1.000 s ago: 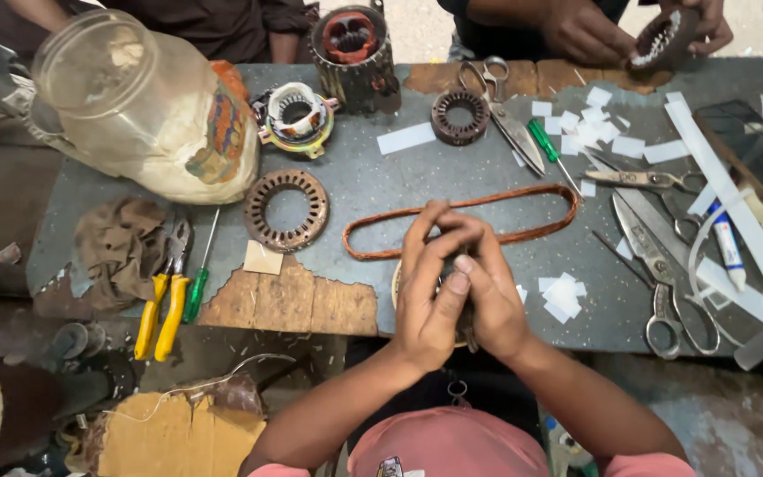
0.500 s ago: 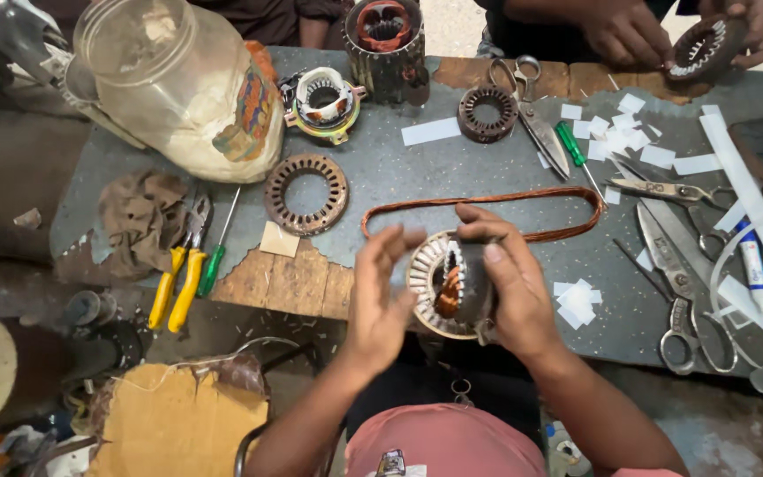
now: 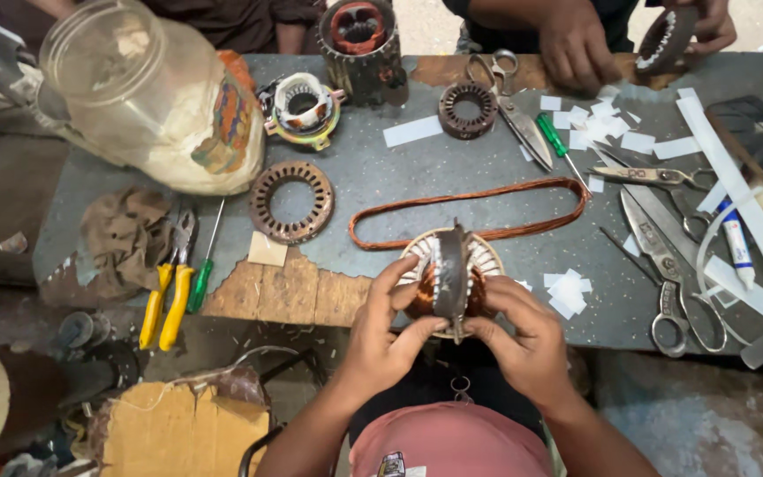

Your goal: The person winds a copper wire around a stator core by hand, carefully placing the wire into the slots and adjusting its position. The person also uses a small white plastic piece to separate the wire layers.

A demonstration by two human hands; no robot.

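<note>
Both hands grip a copper-wound stator at the table's near edge.

The left hand [image 3: 381, 331] and right hand [image 3: 523, 340] close around the stator [image 3: 450, 281], fingers curled on its rim. Just beyond the hands lies a copper wire loop [image 3: 470, 210]; further to their left a clear plastic jar [image 3: 147, 97] with a multicoloured label lies tipped over; white paper slips [image 3: 567, 291] sit right of the hands.

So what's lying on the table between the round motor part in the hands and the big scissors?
In the head view, small white paper pieces lie between the wound motor part and the big scissors.
</note>
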